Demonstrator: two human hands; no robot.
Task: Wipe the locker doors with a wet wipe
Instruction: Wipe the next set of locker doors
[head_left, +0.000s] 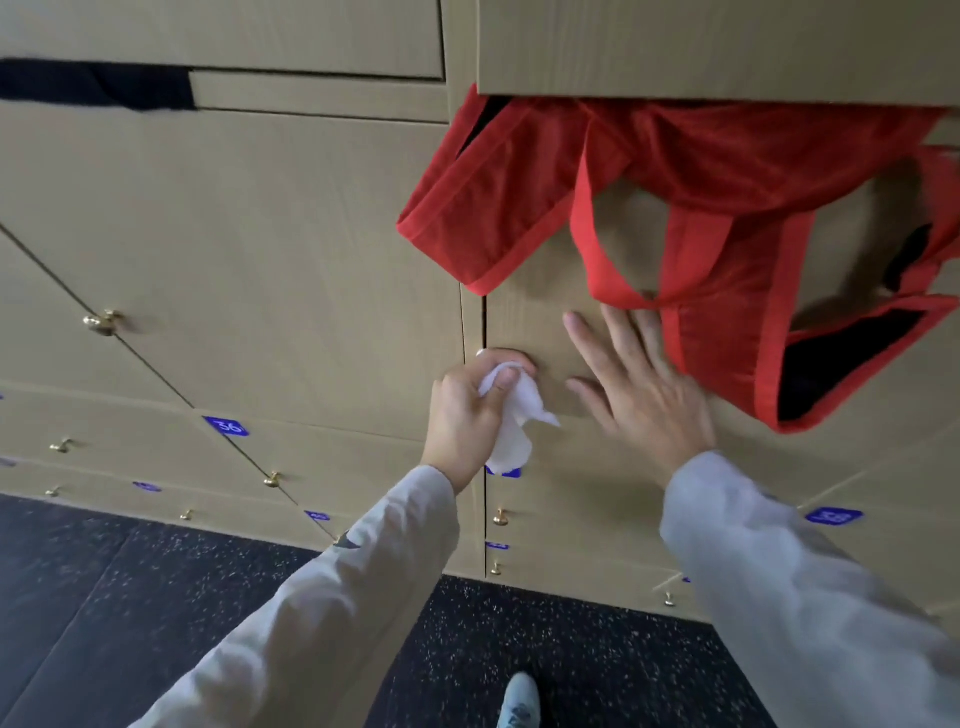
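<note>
Tan wood-grain laminate covers the bank of locker doors (291, 249), each with a small brass knob (103, 322) and a blue number tag (227, 426). Taking the red bag (727, 218) as the landmark — it hangs out of an open compartment above — the door being worked on lies directly beneath it. The left hand (475, 410), below and to the left of the bag, has its fingers curled round a bunched white wet wipe (511, 415), held at that door's left edge where a knob appears to sit under the fingertips. The right hand (641, 384) lies flat on the same door, fingers straight and spread, holding nothing, its outer fingers touching the bag's lower strap.

Risk, as judged: the bag covers much of the door, so that area may go unwiped. A sweep of the wipe could also snag the strap and drag the bag down to the dark speckled floor (156, 597) — or dampen the fabric.
</note>
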